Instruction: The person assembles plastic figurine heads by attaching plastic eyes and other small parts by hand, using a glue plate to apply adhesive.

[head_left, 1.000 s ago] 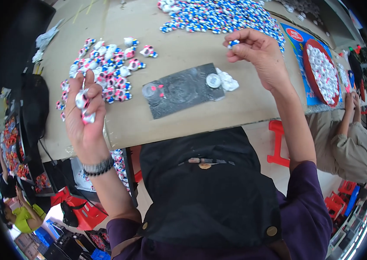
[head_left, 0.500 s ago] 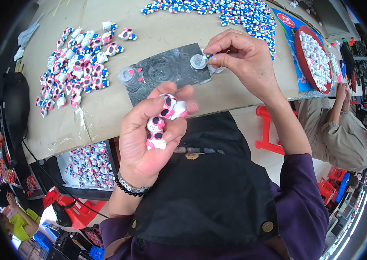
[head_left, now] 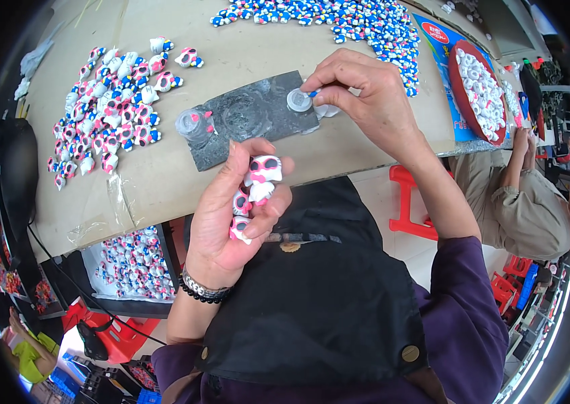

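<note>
My left hand (head_left: 234,209) is closed around several small white-and-pink cat figures (head_left: 263,171) with dark glasses. The top one sits between thumb and fingertips. In a pinch between thumb and index finger, my right hand (head_left: 369,94) holds a small blue figure part (head_left: 313,93), mostly hidden by the fingers. That part is at the rim of a small clear round cup (head_left: 298,100), on the right end of a dark grey slab (head_left: 258,121). Whether it touches the cup I cannot tell. Another clear cup (head_left: 190,122) and small pink pieces (head_left: 208,120) lie at the slab's left end.
Finished-looking figures (head_left: 106,111) are heaped on the left of the table. Blue parts (head_left: 379,40) spread along the far side. A red bowl (head_left: 459,81) of white pieces stands at right. Below the table edge is a tray of figures (head_left: 135,264). A co-worker (head_left: 524,188) sits at right.
The right hand has brought the blue part slightly down, against or near the right cup. In the left hand the top figure has turned more upright. The whole view has shifted a little.
</note>
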Demonstrator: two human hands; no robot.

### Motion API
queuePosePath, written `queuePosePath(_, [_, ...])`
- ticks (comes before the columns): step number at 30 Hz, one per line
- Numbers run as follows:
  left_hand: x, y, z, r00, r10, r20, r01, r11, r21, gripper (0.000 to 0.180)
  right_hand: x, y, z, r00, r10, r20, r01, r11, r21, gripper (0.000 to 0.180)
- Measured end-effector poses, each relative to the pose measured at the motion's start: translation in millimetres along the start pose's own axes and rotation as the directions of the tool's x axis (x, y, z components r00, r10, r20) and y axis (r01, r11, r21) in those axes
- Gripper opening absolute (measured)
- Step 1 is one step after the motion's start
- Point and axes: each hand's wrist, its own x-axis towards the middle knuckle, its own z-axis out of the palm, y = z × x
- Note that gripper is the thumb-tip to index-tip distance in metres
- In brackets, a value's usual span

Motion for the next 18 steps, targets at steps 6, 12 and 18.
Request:
queuePosePath(6, [-6, -3, 15, 0.974, 0.145, -0.175, -0.081, 0.94, 0.331, 0.023, 2, 5, 7, 0.994, -0.095, 0.043, 0.101, 0.982, -0.158, 0.014])
queuePosePath(12, [-6, -6, 9, 0.946, 0.295, -0.132, -0.189, 0.837, 0.514, 0.027, 6, 0, 5, 0.974, -0.184, 0.132, 0.215, 0.934, -0.287, 0.015])
queuePosePath(18, [0, -2, 4, 0.951, 0.31, 0.002, -0.267, 0.815, 0.514, 0.03, 9, -1, 6, 0.975, -0.212, 0.071, 0.222, 0.953, -0.207, 0.015])
